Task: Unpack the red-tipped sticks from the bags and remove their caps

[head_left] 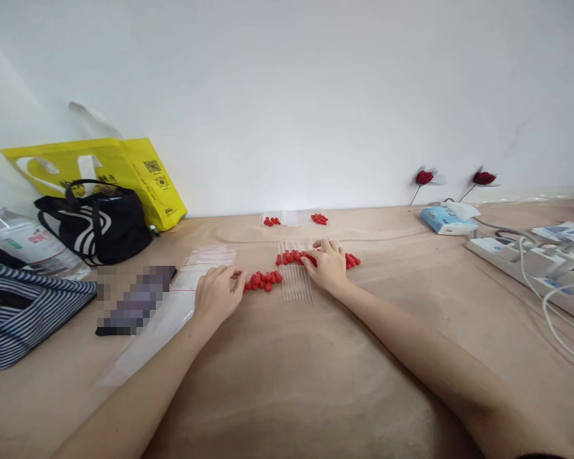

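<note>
Several small red pieces (264,280) lie in a row on the table, beside a set of thin clear sticks (296,285). Close to the left end of that row is my left hand (219,290), its fingers curled together; what is between them is hidden. My right hand (329,266) rests over a second row of red pieces (289,257), thumb and fingers closed at one of them. More red pieces (353,260) show past the right side of this hand. Part of the upper row of sticks is covered by my fingers.
Small clear bags (296,218) with red pieces lie by the wall. Left are clear plastic bags (205,258), a blurred phone (141,299), a striped pouch (33,312), a black bag (95,223) and a yellow bag (157,185). Right are tissues (447,220) and a power strip (555,280).
</note>
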`<move>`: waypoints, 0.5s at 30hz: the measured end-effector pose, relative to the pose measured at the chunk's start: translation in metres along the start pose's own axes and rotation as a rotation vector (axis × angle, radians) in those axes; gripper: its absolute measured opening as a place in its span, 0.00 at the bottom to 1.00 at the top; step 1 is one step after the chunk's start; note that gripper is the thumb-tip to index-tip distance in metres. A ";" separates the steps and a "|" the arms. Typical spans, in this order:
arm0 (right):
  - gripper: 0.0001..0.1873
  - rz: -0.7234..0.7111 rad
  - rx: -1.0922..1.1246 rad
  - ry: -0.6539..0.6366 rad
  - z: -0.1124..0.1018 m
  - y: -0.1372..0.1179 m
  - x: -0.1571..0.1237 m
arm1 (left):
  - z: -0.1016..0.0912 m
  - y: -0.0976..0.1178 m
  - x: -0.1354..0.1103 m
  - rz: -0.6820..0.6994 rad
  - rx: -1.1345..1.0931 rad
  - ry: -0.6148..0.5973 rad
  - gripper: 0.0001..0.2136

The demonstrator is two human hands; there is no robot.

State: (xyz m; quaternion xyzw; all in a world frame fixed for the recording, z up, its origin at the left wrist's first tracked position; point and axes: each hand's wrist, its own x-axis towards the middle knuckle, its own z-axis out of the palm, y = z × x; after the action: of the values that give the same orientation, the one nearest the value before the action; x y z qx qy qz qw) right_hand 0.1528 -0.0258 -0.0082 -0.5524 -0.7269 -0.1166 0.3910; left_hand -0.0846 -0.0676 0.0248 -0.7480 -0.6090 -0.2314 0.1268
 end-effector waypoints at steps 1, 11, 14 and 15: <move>0.11 0.005 0.000 0.004 0.002 0.000 0.000 | 0.001 0.002 -0.001 0.010 -0.012 0.013 0.12; 0.10 -0.223 0.102 0.130 -0.032 -0.018 -0.030 | 0.002 0.050 -0.015 -0.121 -0.935 -0.372 0.14; 0.08 -0.376 0.126 0.138 -0.044 -0.030 -0.051 | 0.001 0.070 -0.019 -0.312 -1.258 -0.548 0.14; 0.08 -0.417 0.130 0.113 -0.046 -0.033 -0.056 | 0.002 0.074 -0.020 -0.355 -1.335 -0.587 0.13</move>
State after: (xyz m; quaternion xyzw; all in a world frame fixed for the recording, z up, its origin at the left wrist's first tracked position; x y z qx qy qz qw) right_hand 0.1484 -0.1057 -0.0076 -0.3561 -0.8084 -0.1786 0.4334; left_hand -0.0152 -0.1006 0.0197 -0.5874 -0.4595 -0.3595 -0.5609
